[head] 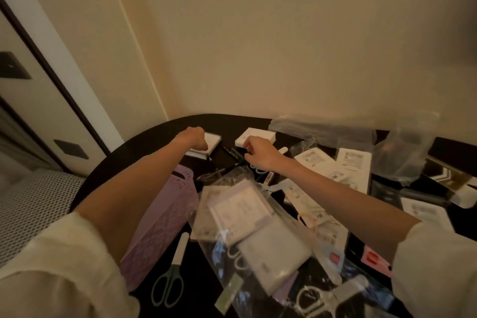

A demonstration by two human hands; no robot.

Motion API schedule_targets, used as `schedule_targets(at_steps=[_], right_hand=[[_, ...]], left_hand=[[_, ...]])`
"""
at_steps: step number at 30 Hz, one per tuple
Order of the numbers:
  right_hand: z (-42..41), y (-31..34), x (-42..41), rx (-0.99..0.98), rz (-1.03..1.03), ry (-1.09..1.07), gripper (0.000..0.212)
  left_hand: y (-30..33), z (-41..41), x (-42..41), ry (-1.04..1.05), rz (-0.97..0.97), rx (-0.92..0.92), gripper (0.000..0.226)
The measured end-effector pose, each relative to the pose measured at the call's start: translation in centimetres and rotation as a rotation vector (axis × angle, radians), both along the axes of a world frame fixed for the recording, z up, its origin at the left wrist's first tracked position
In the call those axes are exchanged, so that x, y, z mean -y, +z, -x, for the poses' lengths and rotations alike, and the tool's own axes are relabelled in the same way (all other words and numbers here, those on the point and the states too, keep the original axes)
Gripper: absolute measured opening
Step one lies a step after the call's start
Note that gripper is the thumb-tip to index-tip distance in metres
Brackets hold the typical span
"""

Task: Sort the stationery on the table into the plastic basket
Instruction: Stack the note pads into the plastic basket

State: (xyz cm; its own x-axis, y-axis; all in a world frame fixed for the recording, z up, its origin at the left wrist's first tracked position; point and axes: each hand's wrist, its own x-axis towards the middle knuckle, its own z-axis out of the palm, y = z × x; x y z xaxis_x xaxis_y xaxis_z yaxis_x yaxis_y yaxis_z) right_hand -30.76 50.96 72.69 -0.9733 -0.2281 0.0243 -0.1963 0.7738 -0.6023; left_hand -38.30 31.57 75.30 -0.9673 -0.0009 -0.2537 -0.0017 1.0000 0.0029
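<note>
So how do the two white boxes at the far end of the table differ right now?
The left white box lies under the left hand, which rests on its near edge; the right white box is partly hidden behind the right hand, contact unclear. The left one sits nearer the purple basket. Both are flat, white and lie on the dark table.

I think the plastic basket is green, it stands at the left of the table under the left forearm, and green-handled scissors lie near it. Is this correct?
Not quite: the plastic basket is lilac purple, not green, as the head view shows. The rest holds: it stands at the left of the table under the left forearm, and green-handled scissors lie near it.
</note>
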Motion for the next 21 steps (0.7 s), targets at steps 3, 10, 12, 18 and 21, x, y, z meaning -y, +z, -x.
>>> schedule_targets(at_steps=[3, 10, 12, 18, 21], right_hand=[[1.5, -0.8, 0.8, -0.014, -0.024, 0.033, 0.025], [2.9, -2.1, 1.9, -0.035, -0.088, 0.068, 0.028], [3.0, -2.2, 1.9, -0.045, -0.084, 0.057, 0.028], [2.0, -1.1, 1.3, -0.064, -0.001, 0.028, 0.031], [1.0, 0.4, 0.9, -0.065, 0.057, 0.008, 0.03]], left_hand=[[-1.1, 2.4, 0.7, 0.064, -0.074, 0.014, 0.073], [-2.8, 5.2, 1.8, 0.229, -0.287, 0.137, 0.082], [-2.9, 5.5, 1.8, 0.262, -0.333, 0.141, 0.085], [-3.2, 5.7, 1.9, 0.323, -0.376, -0.027, 0.062], [-2.1, 4.5, 1.1, 0.288, -0.48, -0.194, 0.023]])
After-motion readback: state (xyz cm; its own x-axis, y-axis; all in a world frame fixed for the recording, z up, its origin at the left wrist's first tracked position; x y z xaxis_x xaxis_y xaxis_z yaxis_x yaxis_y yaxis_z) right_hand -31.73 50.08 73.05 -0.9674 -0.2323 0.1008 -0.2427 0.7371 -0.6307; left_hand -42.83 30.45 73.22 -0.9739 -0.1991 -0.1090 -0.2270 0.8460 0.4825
